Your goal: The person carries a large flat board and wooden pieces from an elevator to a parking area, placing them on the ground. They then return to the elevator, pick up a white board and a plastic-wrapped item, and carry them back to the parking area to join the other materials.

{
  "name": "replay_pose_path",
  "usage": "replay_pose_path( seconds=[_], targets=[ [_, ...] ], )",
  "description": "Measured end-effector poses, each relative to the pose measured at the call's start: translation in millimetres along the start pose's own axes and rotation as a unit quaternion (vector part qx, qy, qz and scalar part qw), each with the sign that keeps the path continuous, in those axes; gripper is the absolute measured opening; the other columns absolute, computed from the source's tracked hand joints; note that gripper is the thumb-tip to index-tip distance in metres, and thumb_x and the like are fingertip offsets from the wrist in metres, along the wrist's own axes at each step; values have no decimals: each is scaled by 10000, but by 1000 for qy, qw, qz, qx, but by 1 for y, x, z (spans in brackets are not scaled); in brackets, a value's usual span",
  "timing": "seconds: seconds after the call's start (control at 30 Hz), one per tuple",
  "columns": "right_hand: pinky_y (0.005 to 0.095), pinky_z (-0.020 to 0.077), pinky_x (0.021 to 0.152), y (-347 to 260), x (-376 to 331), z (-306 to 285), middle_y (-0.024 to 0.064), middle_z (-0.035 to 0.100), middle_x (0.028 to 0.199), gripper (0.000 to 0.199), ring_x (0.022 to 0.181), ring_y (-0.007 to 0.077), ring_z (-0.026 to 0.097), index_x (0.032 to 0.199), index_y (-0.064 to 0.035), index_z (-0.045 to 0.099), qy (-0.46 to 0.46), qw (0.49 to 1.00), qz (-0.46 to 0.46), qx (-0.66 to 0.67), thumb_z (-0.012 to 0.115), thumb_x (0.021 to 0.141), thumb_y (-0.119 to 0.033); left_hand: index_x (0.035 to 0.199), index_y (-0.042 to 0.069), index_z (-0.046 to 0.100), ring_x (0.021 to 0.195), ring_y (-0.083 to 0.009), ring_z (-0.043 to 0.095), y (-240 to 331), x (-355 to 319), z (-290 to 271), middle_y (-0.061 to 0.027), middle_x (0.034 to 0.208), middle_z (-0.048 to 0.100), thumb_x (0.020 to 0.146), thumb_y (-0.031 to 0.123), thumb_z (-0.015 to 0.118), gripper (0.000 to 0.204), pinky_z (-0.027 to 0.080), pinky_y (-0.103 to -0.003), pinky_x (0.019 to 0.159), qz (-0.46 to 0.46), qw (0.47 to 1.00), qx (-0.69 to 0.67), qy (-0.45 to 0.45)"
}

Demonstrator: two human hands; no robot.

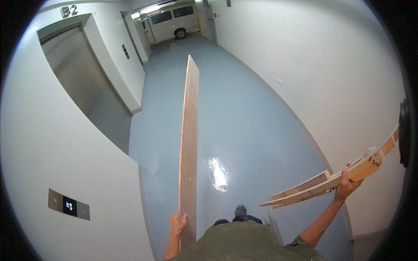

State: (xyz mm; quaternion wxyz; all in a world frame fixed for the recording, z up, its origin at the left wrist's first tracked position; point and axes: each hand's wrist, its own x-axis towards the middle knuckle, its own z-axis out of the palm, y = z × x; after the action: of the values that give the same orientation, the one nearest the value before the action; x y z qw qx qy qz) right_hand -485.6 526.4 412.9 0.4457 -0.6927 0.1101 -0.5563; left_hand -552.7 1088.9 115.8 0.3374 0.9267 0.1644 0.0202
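Head-worn fisheye, wide view, angled down

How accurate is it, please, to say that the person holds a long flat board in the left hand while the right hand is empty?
Not quite: the head view shows that the right hand is not empty but grips several wooden strips. The left hand does hold a long flat board.

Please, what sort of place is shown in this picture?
Probably a lift lobby beside a parking area: a metal door and a lit panel on the left wall, a white van at the far end.
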Motion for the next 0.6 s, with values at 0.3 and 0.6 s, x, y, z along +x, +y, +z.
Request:
replay_pose_path(
  seconds=[0.3, 0.6],
  targets=[
    [333, 430, 853, -19, 8, 13, 97, 516, 1014, 596, 905, 174, 525, 1251, -3, 360, -64, 998, 5, 27, 608, 709, 14, 1022, -60, 591, 804, -309, 646, -48, -61, 2, -223, 876, 645, 737, 155, 651, 362, 494, -371, 703, -22, 998, -58, 11],
    [302, 440, 793, -22, 2, 3, 71, 533, 940, 391, 839, 153, 509, 1111, 1, 452, 76, 995, -61, 8, 598, 749, -1, 991, -84, 588, 811, -337, 635, -67, 37, -8, -248, 887, 633, 713, 188, 667, 397, 493, -394, 701, -54, 995, -55, -56]
  ],
)
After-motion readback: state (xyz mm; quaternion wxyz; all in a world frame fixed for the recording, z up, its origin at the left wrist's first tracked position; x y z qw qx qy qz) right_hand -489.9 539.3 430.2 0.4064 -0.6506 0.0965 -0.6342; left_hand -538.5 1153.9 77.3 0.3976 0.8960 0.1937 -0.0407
